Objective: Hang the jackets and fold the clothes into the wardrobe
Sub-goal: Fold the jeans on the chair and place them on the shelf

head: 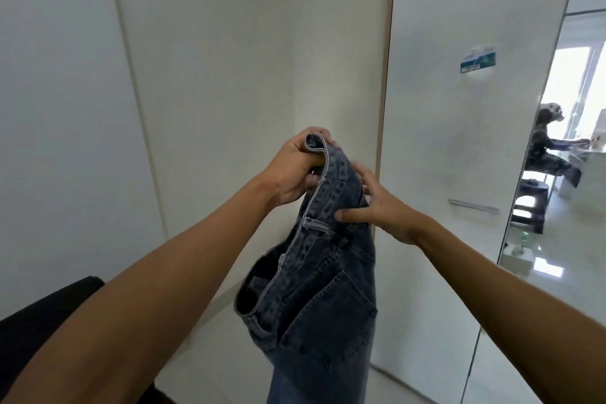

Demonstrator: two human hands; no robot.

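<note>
1. Jeans [323, 298] hang in mid-air before the closed wardrobe door [249, 75], waistband uppermost.
2. Left hand [296, 167] grips the waistband's top fold, fingers curled over it.
3. Right hand [380, 207] pinches the waistband lower down, thumb in front, fingers spread behind.

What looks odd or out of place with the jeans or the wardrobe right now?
Nothing looks damaged or spilled. The jeans hang unfolded and bunched at the waistband, held up by the left hand and the right hand in front of the wardrobe doors. A small label sits on the right door.
</note>
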